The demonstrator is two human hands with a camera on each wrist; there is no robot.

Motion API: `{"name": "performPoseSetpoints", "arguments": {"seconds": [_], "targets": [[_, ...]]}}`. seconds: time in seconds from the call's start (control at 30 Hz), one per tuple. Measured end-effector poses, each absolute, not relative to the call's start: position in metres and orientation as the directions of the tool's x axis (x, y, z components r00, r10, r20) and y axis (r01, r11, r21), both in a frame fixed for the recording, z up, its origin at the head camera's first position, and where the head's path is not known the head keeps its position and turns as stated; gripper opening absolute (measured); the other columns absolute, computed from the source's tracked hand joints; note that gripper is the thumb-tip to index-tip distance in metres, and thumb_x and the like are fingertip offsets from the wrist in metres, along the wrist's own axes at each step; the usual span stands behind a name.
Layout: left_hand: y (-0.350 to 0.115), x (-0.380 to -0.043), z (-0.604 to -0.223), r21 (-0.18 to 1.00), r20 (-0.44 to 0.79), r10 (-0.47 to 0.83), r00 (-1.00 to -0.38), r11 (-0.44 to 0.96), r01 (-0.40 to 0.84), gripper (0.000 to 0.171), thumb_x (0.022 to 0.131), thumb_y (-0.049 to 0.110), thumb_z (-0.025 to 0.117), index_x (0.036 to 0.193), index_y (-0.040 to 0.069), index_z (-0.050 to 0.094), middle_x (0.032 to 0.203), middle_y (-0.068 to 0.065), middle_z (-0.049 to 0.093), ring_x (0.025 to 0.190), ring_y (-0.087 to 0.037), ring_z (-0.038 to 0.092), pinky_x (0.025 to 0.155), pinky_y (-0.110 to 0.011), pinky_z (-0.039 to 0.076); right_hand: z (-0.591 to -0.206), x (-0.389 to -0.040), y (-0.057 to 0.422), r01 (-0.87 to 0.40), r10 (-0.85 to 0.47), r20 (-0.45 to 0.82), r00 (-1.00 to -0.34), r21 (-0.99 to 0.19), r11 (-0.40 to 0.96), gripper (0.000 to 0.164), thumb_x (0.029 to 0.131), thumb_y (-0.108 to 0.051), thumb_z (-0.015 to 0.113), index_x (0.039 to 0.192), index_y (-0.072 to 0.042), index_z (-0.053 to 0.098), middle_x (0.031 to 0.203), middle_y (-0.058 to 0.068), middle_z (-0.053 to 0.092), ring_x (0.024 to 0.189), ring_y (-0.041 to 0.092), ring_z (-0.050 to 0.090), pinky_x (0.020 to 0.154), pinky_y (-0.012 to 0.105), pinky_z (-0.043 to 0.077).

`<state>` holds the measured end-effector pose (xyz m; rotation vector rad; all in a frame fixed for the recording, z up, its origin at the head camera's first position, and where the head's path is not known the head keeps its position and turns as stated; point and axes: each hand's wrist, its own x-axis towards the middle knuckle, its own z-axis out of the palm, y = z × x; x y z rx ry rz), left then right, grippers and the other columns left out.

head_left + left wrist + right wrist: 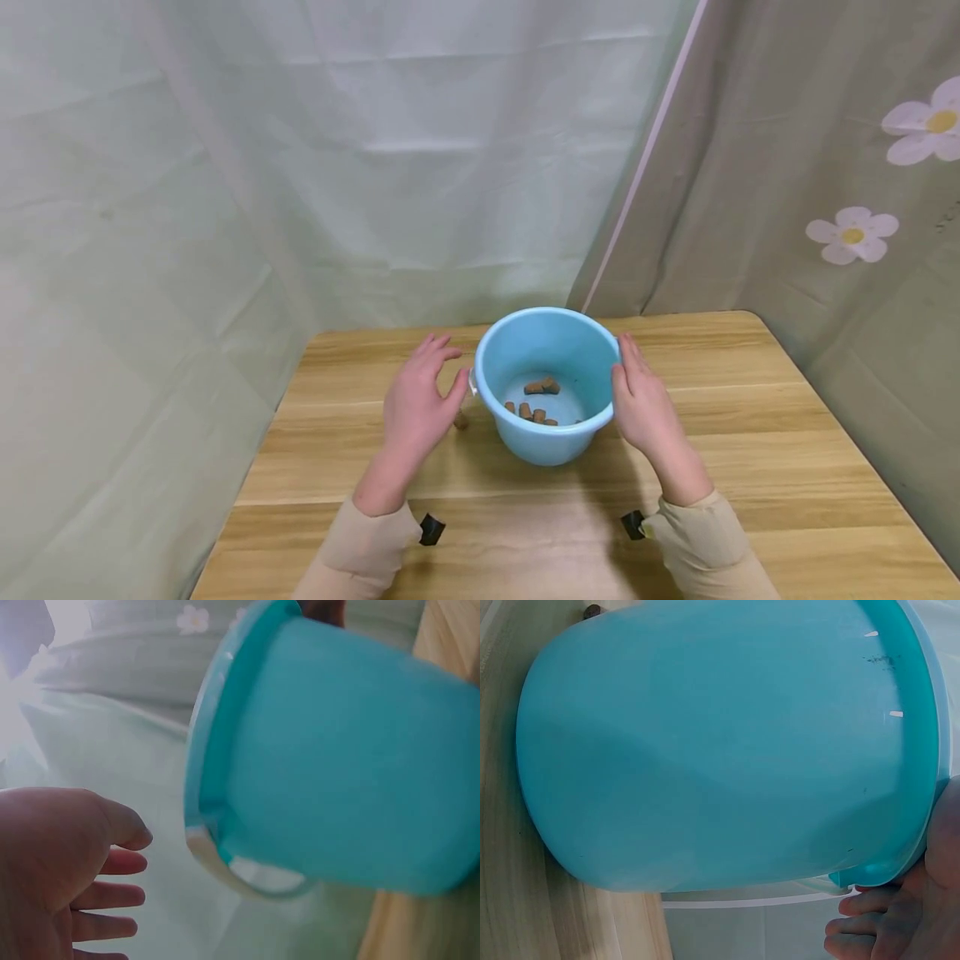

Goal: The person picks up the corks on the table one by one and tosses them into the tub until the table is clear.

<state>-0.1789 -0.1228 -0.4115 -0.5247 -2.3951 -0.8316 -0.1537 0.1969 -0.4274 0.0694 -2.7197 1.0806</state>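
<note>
A light blue plastic bucket (545, 442) stands on the wooden table. Several short brown cylindrical pieces (539, 415) lie on its floor. To its left hovers my left hand (422, 400), thumb and fingers spread; the left wrist view shows a gap between that hand (56, 862) and the bucket (337, 757). My right hand (647, 404) rests against the right side of the rim with its fingers mostly straight. In the right wrist view its fingers (855, 926) lie beside the rim and handle lug. A pale handle (225, 870) hangs from the bucket.
One brown piece (461, 421) lies on the table (750, 467) between my left hand and the bucket. Behind the table hang a pale curtain (450, 167) and a grey one with white flowers (852, 236).
</note>
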Motion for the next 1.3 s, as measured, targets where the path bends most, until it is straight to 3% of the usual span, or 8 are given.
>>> {"name": "performPoseSetpoints", "arguments": {"seconds": [0.77, 1.03, 1.3], "targets": [[-0.164, -0.186, -0.488, 0.429, 0.379, 0.202, -0.903, 0.827, 0.365, 0.026, 0.097, 0.023, 0.079, 0.115, 0.004, 0.078, 0.143, -0.023, 0.066, 0.139, -0.045, 0.057, 0.112, -0.062, 0.048, -0.428, -0.155, 0.197, -0.119, 0.04, 0.214, -0.976, -0.679, 0.725, 0.06, 0.117, -0.024, 0.032, 0.167, 0.007, 0.021, 0.174, 0.024, 0.02, 0.16, 0.043, 0.021, 0.128, 0.061, 0.021], [-0.159, -0.189, -0.501, 0.416, 0.377, 0.194, -0.906, 0.839, 0.352, 0.027, 0.092, 0.021, 0.085, 0.112, 0.003, 0.078, 0.122, -0.017, 0.075, 0.116, -0.038, 0.068, 0.097, -0.053, 0.059, -0.428, -0.155, 0.197, -0.121, 0.037, 0.213, -0.976, -0.683, 0.721, 0.06, 0.117, -0.023, 0.033, 0.167, 0.007, 0.02, 0.174, 0.025, 0.02, 0.16, 0.041, 0.021, 0.128, 0.06, 0.022], [-0.154, -0.196, -0.513, 0.373, 0.356, 0.212, -0.91, 0.861, 0.346, 0.033, 0.092, 0.027, 0.084, 0.113, 0.002, 0.078, 0.143, -0.029, 0.063, 0.141, -0.052, 0.051, 0.113, -0.068, 0.044, -0.428, -0.155, 0.197, -0.116, 0.043, 0.209, -0.977, -0.69, 0.715, 0.06, 0.117, -0.023, 0.032, 0.168, 0.006, 0.019, 0.174, 0.024, 0.019, 0.161, 0.041, 0.021, 0.128, 0.06, 0.021]]}}
